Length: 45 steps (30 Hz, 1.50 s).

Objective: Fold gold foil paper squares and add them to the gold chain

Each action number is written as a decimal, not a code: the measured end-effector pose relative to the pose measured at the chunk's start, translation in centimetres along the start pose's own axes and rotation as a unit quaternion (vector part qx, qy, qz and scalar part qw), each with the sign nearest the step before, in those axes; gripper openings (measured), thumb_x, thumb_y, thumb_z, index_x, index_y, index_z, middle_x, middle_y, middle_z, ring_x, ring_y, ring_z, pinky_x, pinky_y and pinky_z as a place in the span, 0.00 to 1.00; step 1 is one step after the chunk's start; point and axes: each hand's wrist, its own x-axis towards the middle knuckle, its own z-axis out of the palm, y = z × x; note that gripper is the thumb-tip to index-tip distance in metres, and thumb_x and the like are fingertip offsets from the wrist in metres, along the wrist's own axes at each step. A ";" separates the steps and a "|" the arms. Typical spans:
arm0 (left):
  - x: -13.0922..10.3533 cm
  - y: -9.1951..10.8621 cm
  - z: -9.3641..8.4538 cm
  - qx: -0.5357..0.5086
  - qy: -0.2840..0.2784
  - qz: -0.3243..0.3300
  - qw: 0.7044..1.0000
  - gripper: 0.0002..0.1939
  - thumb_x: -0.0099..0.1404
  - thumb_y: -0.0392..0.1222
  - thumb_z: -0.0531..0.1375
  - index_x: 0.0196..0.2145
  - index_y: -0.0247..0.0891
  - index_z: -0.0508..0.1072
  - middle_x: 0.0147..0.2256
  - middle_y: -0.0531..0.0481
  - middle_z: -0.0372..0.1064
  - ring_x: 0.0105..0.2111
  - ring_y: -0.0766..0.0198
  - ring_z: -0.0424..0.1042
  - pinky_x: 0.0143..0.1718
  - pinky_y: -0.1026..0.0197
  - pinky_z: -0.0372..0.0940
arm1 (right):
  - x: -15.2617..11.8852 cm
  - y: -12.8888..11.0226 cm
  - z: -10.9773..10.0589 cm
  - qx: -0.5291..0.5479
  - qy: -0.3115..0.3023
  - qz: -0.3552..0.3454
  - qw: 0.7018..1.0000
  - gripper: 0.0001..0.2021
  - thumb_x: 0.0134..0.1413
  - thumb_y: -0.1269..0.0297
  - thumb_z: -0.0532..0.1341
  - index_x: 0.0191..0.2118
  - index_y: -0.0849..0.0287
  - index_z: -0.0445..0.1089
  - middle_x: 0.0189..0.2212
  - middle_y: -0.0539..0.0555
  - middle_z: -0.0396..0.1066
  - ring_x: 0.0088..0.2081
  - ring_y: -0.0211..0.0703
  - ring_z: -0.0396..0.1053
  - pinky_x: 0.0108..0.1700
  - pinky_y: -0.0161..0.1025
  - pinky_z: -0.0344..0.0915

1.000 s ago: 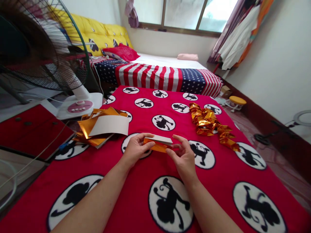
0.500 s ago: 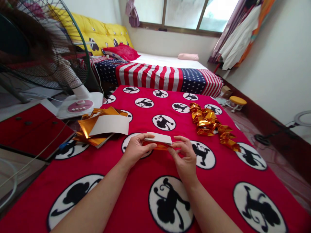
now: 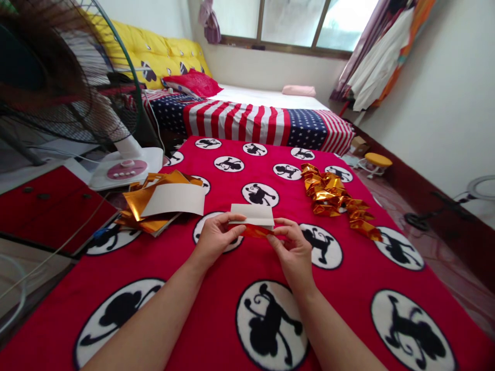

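Observation:
Between my two hands is a small sheet of gold foil paper (image 3: 252, 212), its white back facing up and its foil side showing along the near, folded edge. My left hand (image 3: 218, 236) pinches the left end between thumb and fingers. At the right end my right hand (image 3: 292, 247) grips it the same way. Left of my hands lies a pile of foil paper sheets (image 3: 135, 202), with one sheet white side up (image 3: 176, 199) on top. Folded gold foil pieces (image 3: 328, 190) lie in a cluster to the right.
A red blanket (image 3: 216, 319) with monkey prints covers the surface under my hands. A fan (image 3: 127, 159) stands at the left, its blades blurred. Beyond the blanket is a bed (image 3: 247, 121). A yellow stool (image 3: 378, 160) stands on the floor at the right.
The far white part of the sheet has tipped up and shows more of its face. Both hands keep their hold in nearly the same place.

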 end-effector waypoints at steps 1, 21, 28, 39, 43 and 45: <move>0.0 0.1 0.0 0.009 0.005 0.006 1.000 0.18 0.49 0.48 0.71 0.35 0.34 0.80 0.32 0.47 0.78 0.31 0.63 0.75 0.31 0.67 0.69 | 0.0 0.0 0.0 -0.001 -0.001 -0.001 1.000 0.02 0.53 0.65 0.66 0.32 0.56 0.73 0.45 0.56 0.67 0.43 0.45 0.69 0.30 0.34 0.66; 0.5 -0.8 -0.7 -0.069 0.031 -0.068 0.995 0.12 0.48 0.39 0.67 0.32 0.34 0.82 0.30 0.46 0.78 0.28 0.64 0.75 0.30 0.66 0.69 | 0.1 -0.3 -0.1 0.015 -0.030 -0.014 0.999 0.02 0.54 0.66 0.65 0.31 0.56 0.73 0.45 0.56 0.71 0.47 0.46 0.70 0.39 0.37 0.68; -0.2 -0.2 -0.8 -0.007 -0.057 -0.012 0.998 0.17 0.57 0.49 0.64 0.38 0.33 0.81 0.37 0.43 0.78 0.38 0.57 0.76 0.36 0.63 0.70 | 0.1 0.2 0.0 0.037 0.011 0.053 0.998 0.07 0.53 0.61 0.66 0.29 0.58 0.72 0.33 0.54 0.74 0.35 0.43 0.71 0.38 0.38 0.67; -0.1 -0.3 0.0 0.116 -0.043 0.027 0.992 0.16 0.51 0.46 0.70 0.37 0.36 0.81 0.34 0.47 0.77 0.31 0.63 0.74 0.30 0.67 0.68 | 0.1 0.5 0.3 0.037 0.034 0.103 0.993 0.12 0.49 0.59 0.68 0.36 0.57 0.67 0.31 0.51 0.73 0.33 0.43 0.72 0.35 0.37 0.69; -0.1 -0.1 0.0 0.156 -0.042 0.045 0.986 0.12 0.52 0.46 0.69 0.31 0.36 0.81 0.30 0.48 0.75 0.28 0.65 0.72 0.26 0.69 0.65 | 0.2 0.3 0.2 0.014 0.025 0.107 0.994 0.10 0.52 0.57 0.66 0.31 0.59 0.70 0.26 0.50 0.71 0.28 0.40 0.69 0.31 0.35 0.66; -0.1 0.0 0.0 0.153 -0.040 0.041 0.987 0.11 0.52 0.47 0.69 0.29 0.35 0.81 0.28 0.48 0.74 0.26 0.66 0.71 0.24 0.69 0.63 | 0.2 0.2 0.2 0.014 0.034 0.105 0.994 0.11 0.51 0.56 0.66 0.30 0.59 0.70 0.25 0.50 0.70 0.27 0.39 0.68 0.30 0.35 0.65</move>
